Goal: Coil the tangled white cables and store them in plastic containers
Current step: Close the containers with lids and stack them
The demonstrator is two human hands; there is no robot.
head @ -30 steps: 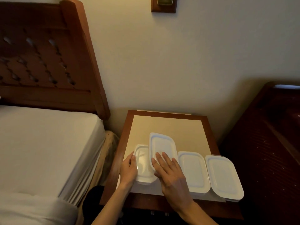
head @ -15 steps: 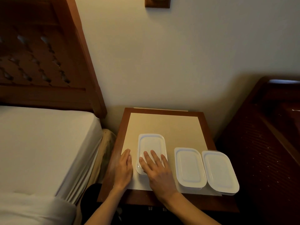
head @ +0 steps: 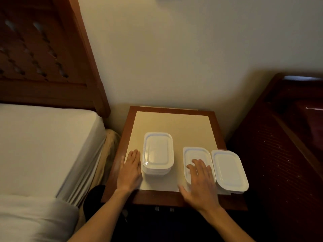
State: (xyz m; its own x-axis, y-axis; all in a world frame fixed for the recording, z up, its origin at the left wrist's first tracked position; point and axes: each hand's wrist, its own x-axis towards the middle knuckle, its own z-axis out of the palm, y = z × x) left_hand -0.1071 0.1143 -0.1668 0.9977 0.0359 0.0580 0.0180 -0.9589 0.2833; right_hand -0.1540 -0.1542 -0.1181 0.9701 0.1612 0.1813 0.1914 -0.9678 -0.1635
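Three white lidded plastic containers stand on a small bedside table (head: 174, 123). The left container (head: 158, 152) sits on top of another one as a short stack. My left hand (head: 131, 169) lies flat on the table, its fingers against the stack's left side. The middle container (head: 194, 154) is under my right hand (head: 199, 179), whose fingers are spread flat over its lid. The right container (head: 228, 170) stands at the table's right front corner, touching the middle one. No cables are in view.
A bed with a white mattress (head: 43, 145) and a wooden headboard (head: 43, 55) is on the left. A dark wooden piece of furniture (head: 283, 145) stands on the right. The wall is right behind the table.
The lidded container ended up stacked on the left one. My right hand left it and moved right onto the middle container. My left hand stayed beside the stack.
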